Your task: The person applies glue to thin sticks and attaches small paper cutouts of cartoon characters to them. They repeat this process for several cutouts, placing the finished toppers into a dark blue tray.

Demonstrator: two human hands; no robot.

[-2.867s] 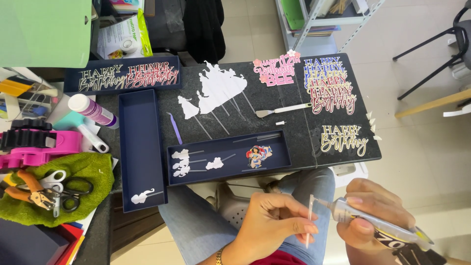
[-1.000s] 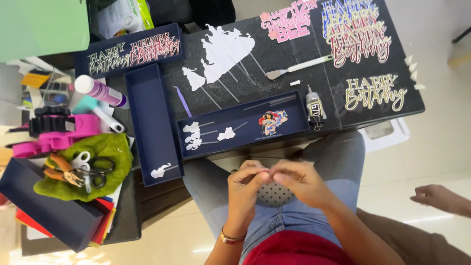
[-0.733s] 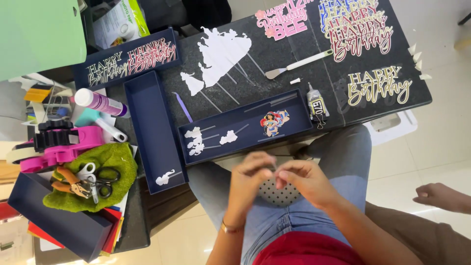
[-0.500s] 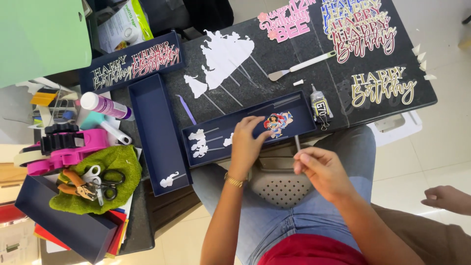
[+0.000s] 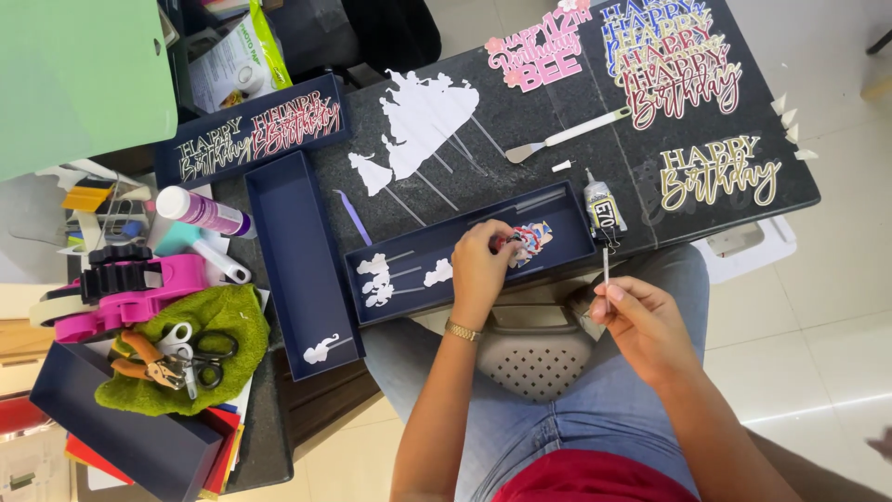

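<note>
My left hand (image 5: 481, 265) reaches into a shallow navy tray (image 5: 409, 293) and pinches a small coloured paper figure (image 5: 531, 238) lying in it. White paper cut-outs (image 5: 381, 276) on sticks lie in the same tray to the left of that hand. My right hand (image 5: 636, 316) hovers over my lap, holding a thin white stick (image 5: 606, 267) upright between thumb and fingers. A small glue tube (image 5: 602, 206) lies on the dark table just above that stick.
Cut-out lettering toppers (image 5: 715, 172) and white silhouettes (image 5: 423, 116) lie on the dark table (image 5: 520, 121), with a white spatula (image 5: 567, 138). A long navy tray (image 5: 302, 260), a purple-capped bottle (image 5: 200, 210), a pink tape dispenser (image 5: 125, 288), and scissors and pliers on a green cloth (image 5: 181, 358) sit left.
My hands, earlier together over my lap, have parted. The left hand reached forward into the navy tray onto the coloured figure; the right stays back holding the stick. The glue tube now lies on the table.
</note>
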